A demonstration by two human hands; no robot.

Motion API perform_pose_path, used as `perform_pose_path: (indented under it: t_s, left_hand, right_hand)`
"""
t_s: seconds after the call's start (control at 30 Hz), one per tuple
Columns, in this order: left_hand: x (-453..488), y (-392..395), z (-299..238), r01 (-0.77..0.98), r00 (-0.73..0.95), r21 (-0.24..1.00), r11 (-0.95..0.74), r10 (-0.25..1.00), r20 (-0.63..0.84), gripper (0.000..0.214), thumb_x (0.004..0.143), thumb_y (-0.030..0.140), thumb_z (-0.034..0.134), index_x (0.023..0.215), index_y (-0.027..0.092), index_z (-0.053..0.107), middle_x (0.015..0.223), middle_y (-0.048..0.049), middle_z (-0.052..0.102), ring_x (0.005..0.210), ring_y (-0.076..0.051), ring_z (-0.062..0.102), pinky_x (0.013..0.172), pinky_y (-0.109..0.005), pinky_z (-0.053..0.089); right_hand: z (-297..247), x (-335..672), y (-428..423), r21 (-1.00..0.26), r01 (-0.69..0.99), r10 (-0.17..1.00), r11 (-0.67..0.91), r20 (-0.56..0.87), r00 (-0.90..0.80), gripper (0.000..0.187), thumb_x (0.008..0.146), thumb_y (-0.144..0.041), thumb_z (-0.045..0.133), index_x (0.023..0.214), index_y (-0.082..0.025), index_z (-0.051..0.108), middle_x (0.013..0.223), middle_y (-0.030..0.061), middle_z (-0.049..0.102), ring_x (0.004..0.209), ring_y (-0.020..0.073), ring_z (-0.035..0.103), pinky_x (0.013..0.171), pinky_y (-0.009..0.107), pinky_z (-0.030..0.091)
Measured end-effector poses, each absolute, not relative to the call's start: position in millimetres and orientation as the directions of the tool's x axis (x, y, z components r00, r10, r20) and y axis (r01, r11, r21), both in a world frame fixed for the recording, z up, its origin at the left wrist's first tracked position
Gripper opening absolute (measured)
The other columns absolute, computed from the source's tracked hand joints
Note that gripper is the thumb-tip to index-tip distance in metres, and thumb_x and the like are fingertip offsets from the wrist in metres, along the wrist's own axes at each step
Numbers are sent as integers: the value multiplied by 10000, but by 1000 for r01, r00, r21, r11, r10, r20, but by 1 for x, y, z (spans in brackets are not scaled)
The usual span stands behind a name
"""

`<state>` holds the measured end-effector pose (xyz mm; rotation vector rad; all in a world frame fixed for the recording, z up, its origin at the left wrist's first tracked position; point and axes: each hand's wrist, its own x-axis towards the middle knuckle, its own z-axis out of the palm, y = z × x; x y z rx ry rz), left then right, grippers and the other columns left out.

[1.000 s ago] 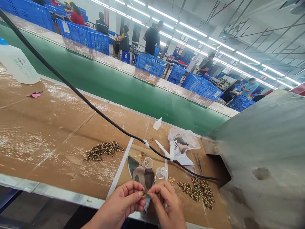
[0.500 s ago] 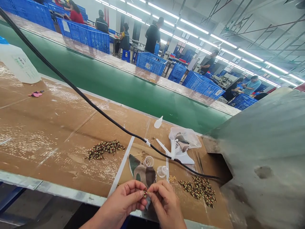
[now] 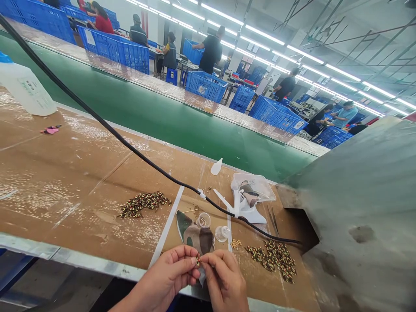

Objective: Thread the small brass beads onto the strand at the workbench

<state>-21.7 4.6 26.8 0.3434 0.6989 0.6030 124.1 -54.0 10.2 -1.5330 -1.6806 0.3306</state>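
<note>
Between thumb and forefinger, my left hand [image 3: 173, 272] pinches a small dark, yellow and red piece [image 3: 198, 261]; its exact kind is too small to make out. The closed fingertips of my right hand [image 3: 224, 275] meet the same piece from the right. Just beyond the hands lies camouflage cloth [image 3: 192, 234], partly hidden by them. Two clear small cups [image 3: 222, 234] stand at its right side. Tiny yellow bits [image 3: 236, 243] lie near my right hand. Similar dark and yellow pieces form a right pile [image 3: 276, 259] and a left pile [image 3: 143, 204].
A black cable [image 3: 130, 147] crosses the cardboard-covered table [image 3: 97, 229]. Behind are a small white bottle [image 3: 216, 167], a clear box [image 3: 264, 190] and tweezers [image 3: 273, 219]. A metal housing [image 3: 367, 208] bounds the right. A green belt [image 3: 156, 117] runs beyond; a large jug [image 3: 29, 91] stands left.
My hands stay nearly in place, fingertips still together at the small piece. In the background, a standing person has turned and now holds a blue crate out to the left.
</note>
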Motion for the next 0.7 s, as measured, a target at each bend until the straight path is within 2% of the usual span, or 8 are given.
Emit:
perform_pose_path:
  t_s: [0.17,0.37,0.57,0.7]
  left_hand:
    - [-21,6,29,-429,581,458,779,626,-521,138,644,121,753,740,120,654,645,-9,660,571,-98,588,581,-222,439]
    - [-20,6,27,-420,575,460,782,622,-532,153,629,127,767,726,122,649,635,-10,660,560,-96,584,577,-220,435]
    - [-20,3,25,-415,576,491,766,639,-510,134,656,132,752,736,125,644,629,-9,653,567,-100,583,582,-224,437]
    - [-22,1,25,-406,582,507,760,643,-498,133,655,137,754,728,125,644,629,-7,650,566,-99,580,577,-221,434]
  right_hand:
    - [7,122,-57,-598,734,857,321,513,43,274,883,-158,516,1100,-295,614,792,23,606,724,163,551,636,283,444]
    - [-4,121,-61,-564,728,823,390,567,-1,385,882,-110,495,1220,-281,562,821,47,622,721,154,585,620,257,489]
    - [2,126,-60,-562,718,838,410,543,-53,384,843,-75,536,1175,-261,587,809,44,621,695,140,595,609,238,499]
    - [8,125,-59,-687,655,892,315,450,43,237,857,-139,526,1019,-260,649,770,23,598,643,117,585,554,208,467]
